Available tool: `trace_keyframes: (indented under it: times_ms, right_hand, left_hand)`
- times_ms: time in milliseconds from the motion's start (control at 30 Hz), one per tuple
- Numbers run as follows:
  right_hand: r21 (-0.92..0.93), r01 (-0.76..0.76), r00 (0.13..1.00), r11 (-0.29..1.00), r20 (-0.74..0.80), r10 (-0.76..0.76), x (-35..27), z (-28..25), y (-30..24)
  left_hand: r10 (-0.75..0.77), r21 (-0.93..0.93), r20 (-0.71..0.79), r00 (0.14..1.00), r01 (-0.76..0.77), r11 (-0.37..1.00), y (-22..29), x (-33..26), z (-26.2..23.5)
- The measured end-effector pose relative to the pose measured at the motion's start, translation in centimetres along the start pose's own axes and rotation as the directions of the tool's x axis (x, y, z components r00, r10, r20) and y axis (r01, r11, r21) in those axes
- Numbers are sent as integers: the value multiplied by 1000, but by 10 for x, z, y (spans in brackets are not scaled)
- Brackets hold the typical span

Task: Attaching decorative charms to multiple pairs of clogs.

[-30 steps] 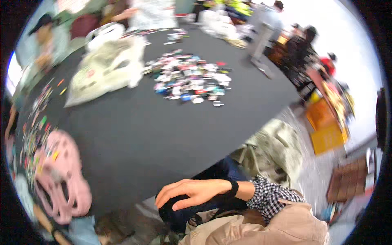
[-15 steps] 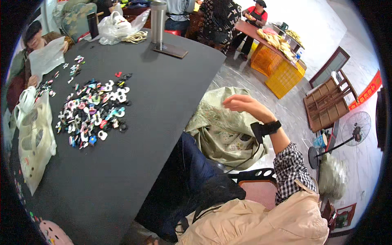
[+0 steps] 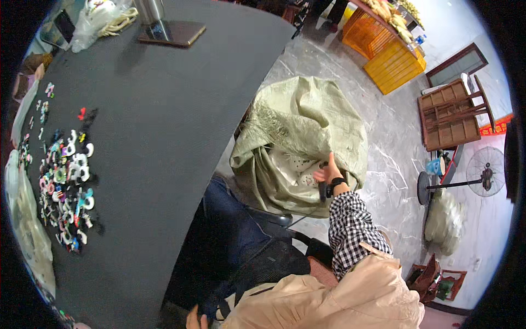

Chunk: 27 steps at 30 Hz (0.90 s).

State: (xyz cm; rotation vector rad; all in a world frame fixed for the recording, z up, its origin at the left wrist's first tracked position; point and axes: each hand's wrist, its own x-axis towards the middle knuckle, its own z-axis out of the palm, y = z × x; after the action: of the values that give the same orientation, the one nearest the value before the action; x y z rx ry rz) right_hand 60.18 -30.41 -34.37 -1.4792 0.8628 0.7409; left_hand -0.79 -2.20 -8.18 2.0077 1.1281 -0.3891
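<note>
Fingers [image 3: 322, 175] of the right hand [image 3: 327, 173] curl onto the rim of the large pale green woven sack [image 3: 298, 140] on the marble floor, centre right of the frame, thumb raised; whether they pinch the cloth I cannot tell. Opening the sack seems the step in hand, so a firmer grip on its rim comes next. Left of it spreads the dark grey desk [image 3: 148, 126], with small multicoloured plastic clips [image 3: 66, 186] at the left edge, and the left hand [image 3: 192, 319] barely shows at the bottom edge.

A small workshop for sorting or assembly: a wide dark desk [image 3: 164, 137] carries a heap of small coloured parts [image 3: 68, 181]. A big woven sack [image 3: 296, 137] slumps on the marble floor [image 3: 394, 137] at the fingers, with orange crates [image 3: 392, 55], a wooden rack [image 3: 452, 112] and a fan [image 3: 485, 172] beyond.
</note>
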Motion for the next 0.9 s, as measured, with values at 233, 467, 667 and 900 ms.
trace_keyframes:
  times_ms: [233,467,667,900]
  right_hand:
    - [-120,180,984,976,25,-178,21,1,-53]
    - [525,513,645,679,286,-708,-1,-11,-243]
    - [-207,632,753,747,392,-529,-24,49,-201]
    - [-444,451,877,775,385,-290,7,90,-157]
  left_hand:
    - [-33,61,63,997,29,998,51,31,-13]
    - [23,85,140,990,-36,996,66,52,3]
    - [27,132,144,989,-46,990,73,66,8]
    - [-31,124,146,989,13,992,80,60,-3]
